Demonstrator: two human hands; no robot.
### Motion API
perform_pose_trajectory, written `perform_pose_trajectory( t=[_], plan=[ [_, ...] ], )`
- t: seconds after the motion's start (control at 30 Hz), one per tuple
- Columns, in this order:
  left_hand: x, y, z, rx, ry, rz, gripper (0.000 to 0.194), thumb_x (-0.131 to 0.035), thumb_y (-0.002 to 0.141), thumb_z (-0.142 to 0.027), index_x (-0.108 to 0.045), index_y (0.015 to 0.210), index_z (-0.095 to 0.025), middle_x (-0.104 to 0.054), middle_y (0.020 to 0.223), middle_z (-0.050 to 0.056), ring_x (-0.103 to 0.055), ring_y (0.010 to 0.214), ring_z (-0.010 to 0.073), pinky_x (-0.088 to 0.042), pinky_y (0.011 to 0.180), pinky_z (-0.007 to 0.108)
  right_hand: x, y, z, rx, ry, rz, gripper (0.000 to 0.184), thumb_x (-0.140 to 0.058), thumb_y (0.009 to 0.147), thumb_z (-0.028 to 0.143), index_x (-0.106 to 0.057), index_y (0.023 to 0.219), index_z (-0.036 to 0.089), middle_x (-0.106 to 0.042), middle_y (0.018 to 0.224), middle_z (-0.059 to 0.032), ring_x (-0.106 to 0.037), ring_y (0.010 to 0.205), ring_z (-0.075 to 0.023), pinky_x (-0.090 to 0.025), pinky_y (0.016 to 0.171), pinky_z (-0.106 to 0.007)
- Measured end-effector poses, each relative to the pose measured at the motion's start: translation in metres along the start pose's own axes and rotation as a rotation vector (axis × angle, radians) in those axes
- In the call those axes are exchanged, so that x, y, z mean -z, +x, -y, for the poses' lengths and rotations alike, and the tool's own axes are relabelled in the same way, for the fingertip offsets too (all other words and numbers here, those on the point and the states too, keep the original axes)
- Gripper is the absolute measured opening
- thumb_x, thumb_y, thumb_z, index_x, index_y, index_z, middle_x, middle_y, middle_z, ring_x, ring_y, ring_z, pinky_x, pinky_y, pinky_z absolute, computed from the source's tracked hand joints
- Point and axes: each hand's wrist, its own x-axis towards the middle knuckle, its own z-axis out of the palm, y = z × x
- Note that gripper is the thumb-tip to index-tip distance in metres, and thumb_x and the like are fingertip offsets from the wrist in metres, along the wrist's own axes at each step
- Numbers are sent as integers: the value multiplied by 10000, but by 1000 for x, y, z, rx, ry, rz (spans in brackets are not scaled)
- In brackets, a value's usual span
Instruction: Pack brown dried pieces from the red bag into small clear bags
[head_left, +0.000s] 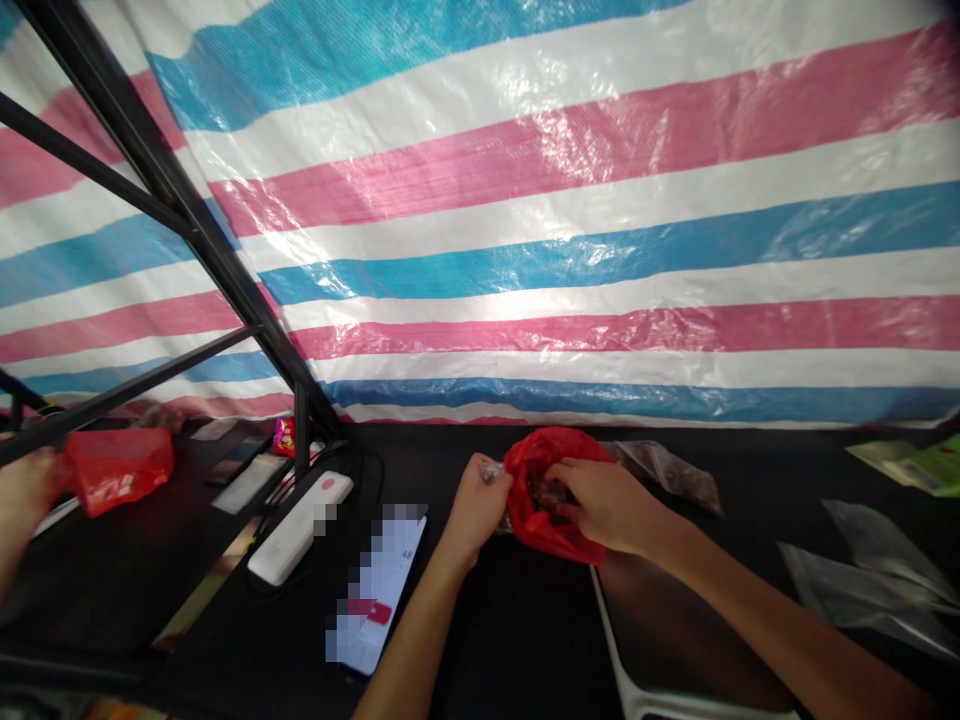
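Note:
A red plastic bag (pixel 559 540) sits open on the black table, with small dark brownish items (pixel 546 495) partly visible inside it. My right hand (pixel 600 505) reaches into the bag's mouth, fingers bent and pressed together among these items; what they pinch is hidden. At the bag's left side, my left hand (pixel 480 510) is closed around the crumpled edge of a clear plastic bag (pixel 491 470), which lies against the red bag. Most of the clear bag is covered by my hand.
Left are a phone (pixel 386 590) and a white power strip (pixel 300 530). A dark panel with a silver rim (pixel 619 660) lies below my right arm, clear bags (pixel 870 580) farther right. Beyond the black frame (pixel 180 210), another person's hand (pixel 34 490) is beside a red bag (pixel 120 468).

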Motion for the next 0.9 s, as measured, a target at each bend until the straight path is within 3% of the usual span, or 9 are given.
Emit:
perform_pose_trajectory(
  t=[0.27,0.5,0.67,0.77,0.9],
  plan=[
    [1,0,3,-49,-65,94,143,-645,713,-177,-537,802,-207,-524,644,-60,-468,571,88,-355,548,186,-14,5,-5,3,5,-60,270,-650,846,192,-721,1105,217,-773,1090,-78,-736,957,-272,-466,767,-320],
    [-3,1,3,-17,-237,94,176,-634,659,-200,-527,798,-211,-506,645,-67,-456,557,87,-361,538,199,-10,3,-3,84,60,-49,328,-574,810,75,-716,1065,223,-781,1083,-58,-738,985,-245,-451,780,-300],
    [-5,1,5,-3,-242,81,177,-636,674,-218,-522,809,-217,-498,644,-69,-457,555,95,-354,533,208,-8,1,0,93,76,-36,228,-619,871,173,-717,1069,231,-796,1065,-64,-745,938,-247,-445,736,-296],
    [0,4,4,-70,-142,54,151,-627,704,-200,-521,809,-219,-484,653,-71,-452,565,98,-358,555,212,-6,1,0,65,91,-11,201,-634,881,218,-718,1060,256,-803,994,-34,-747,877,-236,-436,690,-289],
    [8,8,1,-293,67,-24,212,-670,720,-152,-543,876,-219,-543,747,-59,-531,662,110,-424,666,222,3,0,2,5,96,-25,290,-612,870,200,-694,1138,273,-806,991,-17,-756,924,-242,-468,737,-297]
  ],
)
